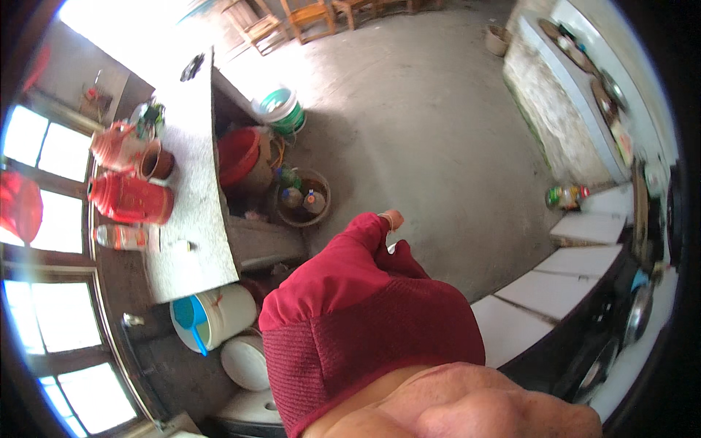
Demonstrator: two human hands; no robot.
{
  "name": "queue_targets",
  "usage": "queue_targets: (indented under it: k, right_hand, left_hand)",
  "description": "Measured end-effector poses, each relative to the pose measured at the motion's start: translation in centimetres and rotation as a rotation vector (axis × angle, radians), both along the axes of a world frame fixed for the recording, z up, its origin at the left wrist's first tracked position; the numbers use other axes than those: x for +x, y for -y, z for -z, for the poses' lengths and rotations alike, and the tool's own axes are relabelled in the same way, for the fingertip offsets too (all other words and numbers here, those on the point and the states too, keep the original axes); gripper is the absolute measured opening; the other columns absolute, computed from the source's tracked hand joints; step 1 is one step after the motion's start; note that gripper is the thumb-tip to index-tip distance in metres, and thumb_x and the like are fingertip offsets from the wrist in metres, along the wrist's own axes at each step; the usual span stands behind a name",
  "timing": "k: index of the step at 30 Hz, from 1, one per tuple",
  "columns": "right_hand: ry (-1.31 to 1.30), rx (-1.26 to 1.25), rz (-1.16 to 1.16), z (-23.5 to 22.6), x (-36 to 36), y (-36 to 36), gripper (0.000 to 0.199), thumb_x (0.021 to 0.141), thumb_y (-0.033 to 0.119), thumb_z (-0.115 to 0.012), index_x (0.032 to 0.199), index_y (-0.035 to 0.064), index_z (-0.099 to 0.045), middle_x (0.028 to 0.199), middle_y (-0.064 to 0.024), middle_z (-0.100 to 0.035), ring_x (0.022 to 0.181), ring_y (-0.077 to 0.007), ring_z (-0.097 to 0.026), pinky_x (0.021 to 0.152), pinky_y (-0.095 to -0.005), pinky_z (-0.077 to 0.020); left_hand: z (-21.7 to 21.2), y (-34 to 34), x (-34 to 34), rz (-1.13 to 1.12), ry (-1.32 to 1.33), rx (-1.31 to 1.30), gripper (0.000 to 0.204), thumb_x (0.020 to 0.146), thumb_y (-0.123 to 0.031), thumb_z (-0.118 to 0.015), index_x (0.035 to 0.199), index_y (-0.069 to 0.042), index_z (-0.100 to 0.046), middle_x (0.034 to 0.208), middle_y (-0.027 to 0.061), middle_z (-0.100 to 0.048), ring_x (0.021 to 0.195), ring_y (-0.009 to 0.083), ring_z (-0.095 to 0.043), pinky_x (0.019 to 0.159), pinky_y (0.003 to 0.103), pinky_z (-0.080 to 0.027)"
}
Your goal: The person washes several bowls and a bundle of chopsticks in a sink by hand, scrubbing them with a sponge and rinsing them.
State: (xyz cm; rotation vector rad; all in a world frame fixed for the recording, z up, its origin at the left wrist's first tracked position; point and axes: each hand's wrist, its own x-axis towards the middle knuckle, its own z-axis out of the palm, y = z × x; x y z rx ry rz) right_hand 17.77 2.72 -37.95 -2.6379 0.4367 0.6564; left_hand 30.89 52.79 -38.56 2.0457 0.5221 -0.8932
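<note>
Past the end of a dark red sleeve, part of my left hand (393, 219) shows, held in front of my body. Its fingers are too small and turned away to make out. A small white patch (392, 249) shows just below it, between the red sleeves; I cannot tell what it is. The other red sleeve (407, 264) appears beside it, and my right hand is hidden behind it. The grey concrete floor (445, 146) lies beyond my hand.
On the left counter (190, 139) stand red thermos flasks (139, 201), a brown pot (157, 162) and a bottle (120, 237). Below are buckets (281, 113), a basin of bottles (303, 197) and a blue scoop (190, 317). White cabinets (555, 277) line the right. Chairs (310, 18) stand far back.
</note>
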Motion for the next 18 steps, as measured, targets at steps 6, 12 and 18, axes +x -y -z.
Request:
queue_targets:
  k: [6, 12, 18]
  right_hand:
    - [-0.036, -0.048, -0.227, -0.2, 10.4, -1.2, 0.026, 0.075, 0.030, -0.053, 0.070, 0.0063, -0.062, 0.072, -0.0112, -0.063, 0.066, -0.0284, -0.061, 0.056, -0.0397, -0.0460]
    - [-0.049, -0.076, -0.442, 0.1, 20.7, -3.2, 0.026, 0.075, 0.030, -0.053, 0.071, 0.0059, -0.062, 0.071, -0.0113, -0.063, 0.065, -0.0284, -0.061, 0.056, -0.0397, -0.0461]
    - [-0.033, -0.120, -0.580, 1.7, 28.6, -1.9, 0.025, 0.075, 0.029, -0.053, 0.071, 0.0056, -0.061, 0.071, -0.0113, -0.063, 0.065, -0.0283, -0.061, 0.056, -0.0396, -0.0462]
  left_hand:
    - [1.3, -5.8, -1.4, 0.038, -0.016, 0.197, 0.026, 0.079, -0.024, -0.046, 0.090, -0.008, -0.063, 0.064, 0.0082, -0.061, 0.049, 0.0199, -0.057, 0.043, 0.034, -0.045]
    - [-0.6, -9.4, -0.9, -0.296, -0.005, 0.137, 0.025, 0.079, -0.022, -0.049, 0.093, -0.009, -0.065, 0.072, 0.0085, -0.063, 0.063, 0.0213, -0.061, 0.055, 0.035, -0.047]
    - [-2.5, -8.3, 1.0, -0.653, 0.029, 0.025, 0.025, 0.079, -0.020, -0.051, 0.097, -0.010, -0.065, 0.079, 0.0089, -0.065, 0.074, 0.0222, -0.064, 0.066, 0.036, -0.049]
